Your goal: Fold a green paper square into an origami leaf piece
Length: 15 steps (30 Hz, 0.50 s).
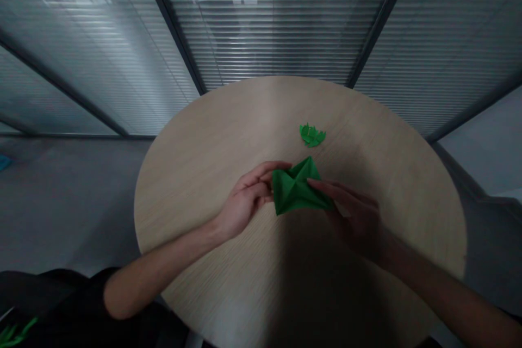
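A creased sheet of green origami paper [297, 187] is between my hands, above the middle of the table. Its folds meet near the centre and its corners stick up and out. My left hand [247, 201] grips its left edge, with some fingers hidden behind the paper. From the right, my right hand [354, 217] holds the other side, its index finger lying on the front face and the thumb side below. Just beyond the paper lies a small folded green paper piece [312, 135] with pointed tips, touched by neither hand.
The round wooden table [196, 141] has its far edge close to a glass partition with blinds [269, 38]. Grey floor [73, 190] shows to the left, with a small blue object [4, 162] at the frame's edge. A dark shadow falls across the near tabletop.
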Available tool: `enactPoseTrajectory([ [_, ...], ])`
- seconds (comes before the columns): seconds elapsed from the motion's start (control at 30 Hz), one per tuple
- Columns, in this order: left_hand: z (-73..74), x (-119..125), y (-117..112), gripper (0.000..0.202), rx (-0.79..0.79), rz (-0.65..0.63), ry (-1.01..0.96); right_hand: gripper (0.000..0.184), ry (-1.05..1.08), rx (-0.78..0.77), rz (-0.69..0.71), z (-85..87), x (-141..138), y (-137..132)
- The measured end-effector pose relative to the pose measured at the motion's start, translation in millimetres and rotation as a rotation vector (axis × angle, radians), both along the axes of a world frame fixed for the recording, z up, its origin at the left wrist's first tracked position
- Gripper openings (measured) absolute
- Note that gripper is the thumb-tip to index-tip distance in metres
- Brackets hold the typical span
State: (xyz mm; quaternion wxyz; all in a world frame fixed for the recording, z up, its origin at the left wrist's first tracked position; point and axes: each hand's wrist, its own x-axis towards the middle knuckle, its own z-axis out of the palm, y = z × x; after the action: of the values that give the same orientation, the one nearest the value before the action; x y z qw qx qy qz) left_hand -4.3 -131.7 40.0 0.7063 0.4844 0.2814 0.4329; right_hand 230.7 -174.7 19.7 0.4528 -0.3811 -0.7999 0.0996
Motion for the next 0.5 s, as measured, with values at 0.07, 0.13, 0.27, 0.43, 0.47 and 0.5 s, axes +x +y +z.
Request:
enactPoseTrajectory([
  [0.07,1.2,-1.1,1.2,0.032,-0.025,-0.001,-0.026,0.054,0.034,-0.077,0.052,1.2,-0.8,1.5],
  [0.13,2.3,-0.4,1.1,0.022,0.003,0.024,0.012,0.053,0.061,-0.134,0.094,2.9,-1.6,2.4],
  [0.27,-0.1,2.9,0.5,0.027,0.082,0.042,0.072,0.047,0.163,-0.211,0.111,6.6,-4.2,2.6],
  [0.43,-5.8,3.1,2.6,0.041,0.073,0.031,0.027,0.027,0.495,-0.512,0.073,8.9,-7.8,2.9],
  [0.47,-5.9,3.1,2.4,0.044,0.069,0.022,0.034,0.022,0.585,-0.596,0.066,9.0,-8.5,3.3],
  [0.5,-5.6,3.2,1.7,0.047,0.067,0.014,0.047,0.019,0.665,-0.675,0.062,9.2,-9.4,4.0],
])
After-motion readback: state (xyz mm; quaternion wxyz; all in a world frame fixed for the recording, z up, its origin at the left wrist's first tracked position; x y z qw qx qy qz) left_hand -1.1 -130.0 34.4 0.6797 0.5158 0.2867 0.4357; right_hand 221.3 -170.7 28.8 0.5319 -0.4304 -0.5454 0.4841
